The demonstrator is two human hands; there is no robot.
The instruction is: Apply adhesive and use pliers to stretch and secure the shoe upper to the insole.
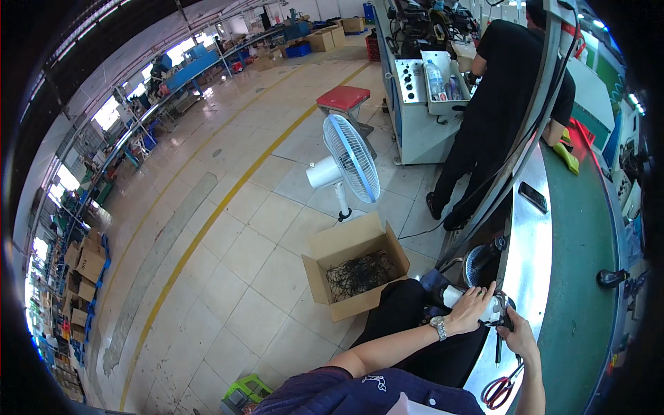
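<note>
My left hand [472, 309], with a metal watch at the wrist, is closed over a white and black item [494, 312] at the edge of the metal ledge. Its kind is hard to make out, as my fingers cover much of it. My right hand [520, 335] grips the dark near end of the same item. Just below lies a thin black stick-like tool [498, 348] on the ledge. Nearer to me are red-handled scissors [498, 393], beside my right forearm. A dark mesh-like rounded thing [474, 265] sits beyond my left hand.
An open cardboard box [320, 282] holding tangled black cords stands left of my lap. Behind it are a white fan [344, 162] and a red-topped stool [344, 98]. A phone [532, 197] lies on the metal ledge [529, 270], beside a green belt [577, 304]. A person [508, 90] stands ahead.
</note>
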